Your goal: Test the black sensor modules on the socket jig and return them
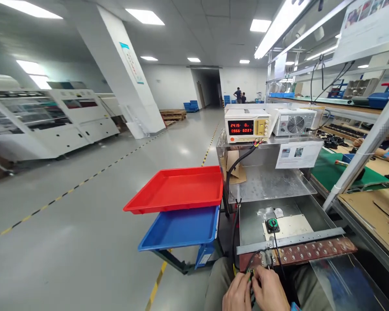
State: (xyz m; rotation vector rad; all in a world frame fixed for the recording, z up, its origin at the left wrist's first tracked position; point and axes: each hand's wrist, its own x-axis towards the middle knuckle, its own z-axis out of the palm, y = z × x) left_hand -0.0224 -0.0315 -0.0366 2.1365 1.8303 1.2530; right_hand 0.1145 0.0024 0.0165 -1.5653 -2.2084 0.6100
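Observation:
At the bottom edge, my left hand (237, 293) and my right hand (269, 288) are close together, fingers bent and pressed around a small part with a bit of green (251, 273). Most of that part is hidden by the fingers. Just beyond them runs a reddish-brown strip (314, 252) with rows of metal studs. Black cables lead over the strip near my fingertips. A round green connector (272, 223) with a black cable sits on a pale plate (294, 225) in the metal tray behind the strip.
A red tray (188, 188) sits above a blue tray (184, 229) on the left. A power supply (247, 125) with red digits stands on the shelf ahead. At the right, a white post (359, 151) rises before a green mat (346, 170) and a person's arm (384, 152).

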